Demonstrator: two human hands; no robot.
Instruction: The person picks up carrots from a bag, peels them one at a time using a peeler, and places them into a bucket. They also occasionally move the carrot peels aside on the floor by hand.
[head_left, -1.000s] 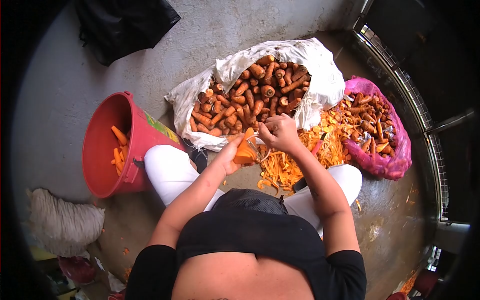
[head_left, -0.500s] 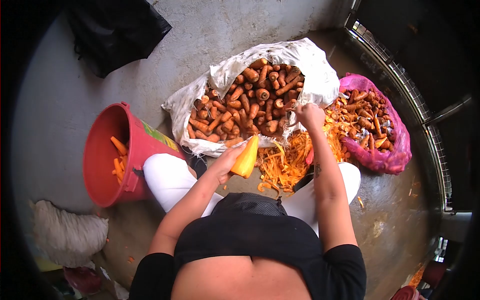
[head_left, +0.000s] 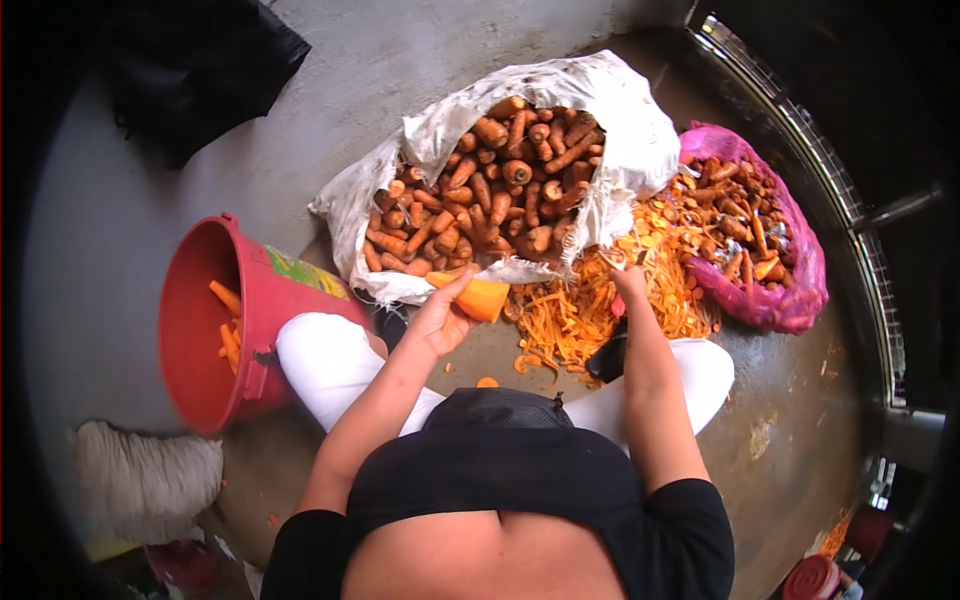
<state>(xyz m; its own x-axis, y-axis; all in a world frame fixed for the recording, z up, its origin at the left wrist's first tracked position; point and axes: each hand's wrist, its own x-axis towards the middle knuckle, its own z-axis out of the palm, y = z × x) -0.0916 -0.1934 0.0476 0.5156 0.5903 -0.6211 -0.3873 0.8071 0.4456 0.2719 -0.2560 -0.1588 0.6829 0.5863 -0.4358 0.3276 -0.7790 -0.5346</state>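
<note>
My left hand is closed round a thick peeled orange carrot, whose broad flat end points right. Over the heap of orange peelings, my right hand has its fingers closed on a small pale thing too small to make out. A white sack full of unpeeled carrots lies open beyond both hands. On the floor between my legs is a round orange slice.
At the left a red bucket lies tilted with peeled carrots inside. A pink bag of carrots and scraps stands at the right. Black plastic is at the upper left, a pale sack at the lower left.
My right hand has moved down from the sack's edge to the peelings. The carrot in my left hand has turned from upright to nearly level. A round slice now shows on the floor.
</note>
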